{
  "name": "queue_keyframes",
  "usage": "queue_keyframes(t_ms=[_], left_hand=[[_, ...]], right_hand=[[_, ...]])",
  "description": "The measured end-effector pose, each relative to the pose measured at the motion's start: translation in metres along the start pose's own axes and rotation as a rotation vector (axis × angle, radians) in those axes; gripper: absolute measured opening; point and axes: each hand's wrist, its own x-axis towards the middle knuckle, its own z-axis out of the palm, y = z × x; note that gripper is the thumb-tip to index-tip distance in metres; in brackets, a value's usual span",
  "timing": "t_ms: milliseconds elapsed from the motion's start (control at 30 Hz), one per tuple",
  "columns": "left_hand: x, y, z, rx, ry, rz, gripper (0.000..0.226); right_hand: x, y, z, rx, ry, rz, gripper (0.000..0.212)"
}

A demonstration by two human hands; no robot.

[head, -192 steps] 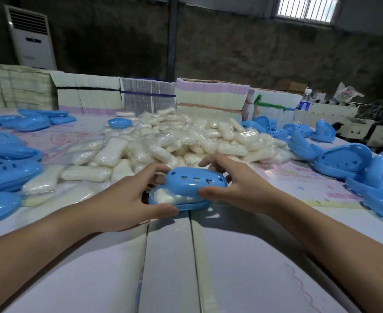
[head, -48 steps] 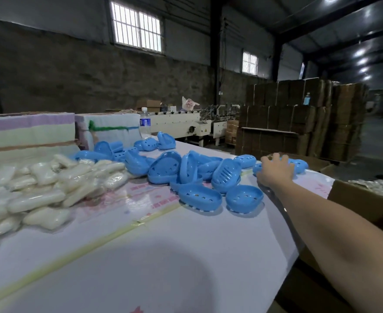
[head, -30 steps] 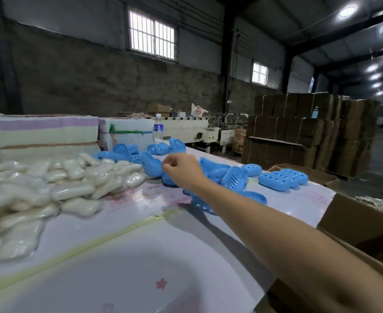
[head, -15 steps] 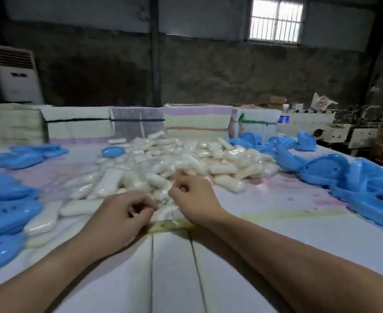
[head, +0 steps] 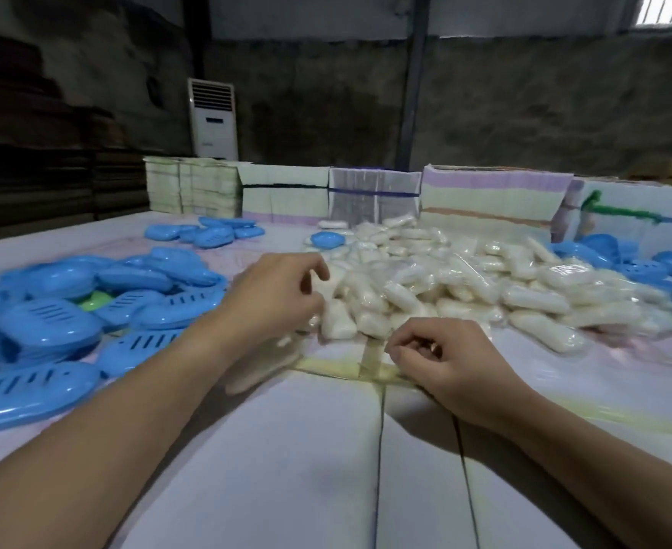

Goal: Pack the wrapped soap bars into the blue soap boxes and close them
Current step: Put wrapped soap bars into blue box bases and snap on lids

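A heap of wrapped soap bars (head: 437, 287), pale cream oblongs in glossy, crinkled clear film, covers the middle of the table (head: 294, 469), whose top is smooth white sheets with dark seams between them and a band of yellowish tape (head: 370, 368) across them. Toward the table's left edge lie the blue soap boxes (head: 69, 311), smooth, shiny oval plastic shells, several with rows of slots; one green piece (head: 96, 299) shows among them. More blue shells (head: 211, 233) lie toward the far left, one (head: 326, 240) sits at the heap's far edge, and others (head: 643, 263) are cut off at the right edge of the view. The left hand (head: 275, 295) is at the near left side of the heap, fingers curled in with the tips close together over a wrapped bar (head: 336, 320); motion blur makes it impossible to tell whether they actually pinch the film. The right hand (head: 441, 358) rests at the near edge of the heap above the tape, fingers curled narrowly; what, if anything, lies between them is hidden. Along the table's far edge stand bundled stacks of flat printed card (head: 489, 200). A white standing air conditioner (head: 212, 118) stands against the rough dark wall.
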Motion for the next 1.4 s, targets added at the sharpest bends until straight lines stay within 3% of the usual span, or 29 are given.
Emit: queue_keyframes(t_ms=[100, 200, 300, 400, 500, 600, 700, 767, 867, 967, 1033, 1167, 1267, 1333, 1400], left_hand=[[0.013, -0.044, -0.022, 0.352, -0.149, -0.288, 0.037], [0.017, -0.072, -0.034, 0.381, -0.397, -0.466, 0.052], [0.018, -0.074, -0.040, 0.275, -0.560, -0.484, 0.052], [0.016, -0.067, -0.041, 0.233, -0.597, -0.471, 0.068], [0.015, -0.065, -0.040, 0.246, -0.618, -0.439, 0.067], [0.014, -0.063, -0.036, 0.271, -0.384, -0.374, 0.055], [0.014, -0.048, -0.031, 0.130, 0.113, -0.253, 0.056], [0.010, -0.027, -0.027, -0.079, 0.344, -0.116, 0.058], [-0.002, 0.010, -0.012, -0.470, 0.383, 0.023, 0.058], [-0.013, 0.036, 0.015, -0.855, 0.234, -0.030, 0.061], [-0.018, 0.044, 0.031, -0.906, 0.049, -0.038, 0.061], [-0.025, 0.046, 0.043, -0.691, -0.284, 0.109, 0.052], [-0.025, 0.045, 0.025, -0.706, -0.514, 0.157, 0.045], [-0.025, 0.038, 0.011, -0.639, -0.698, 0.222, 0.051], [-0.026, 0.030, 0.002, -0.528, -0.776, 0.250, 0.057]], right_hand=[[0.000, -0.002, 0.000, -0.006, -0.018, -0.019, 0.018], [0.001, -0.002, 0.000, -0.015, -0.031, -0.014, 0.019], [0.000, -0.003, -0.002, 0.003, -0.045, -0.003, 0.021], [-0.001, -0.005, -0.003, 0.013, -0.062, 0.007, 0.021], [-0.001, -0.006, -0.002, 0.016, -0.067, 0.011, 0.022], [-0.001, -0.004, -0.002, 0.025, -0.054, 0.019, 0.023], [-0.001, -0.002, -0.001, 0.041, -0.024, 0.021, 0.024], [0.000, -0.001, 0.000, 0.048, -0.021, 0.015, 0.025], [0.001, 0.003, -0.001, 0.043, 0.006, 0.016, 0.026], [0.003, 0.004, -0.003, 0.026, 0.053, 0.016, 0.026], [0.004, 0.006, -0.006, -0.022, 0.079, 0.022, 0.024], [0.004, 0.011, -0.010, -0.084, 0.074, 0.082, 0.012], [0.007, 0.013, -0.015, -0.138, 0.165, 0.118, 0.015], [0.010, 0.017, -0.024, -0.225, 0.240, 0.153, 0.014], [0.011, 0.022, -0.035, -0.337, 0.249, 0.208, 0.010]])
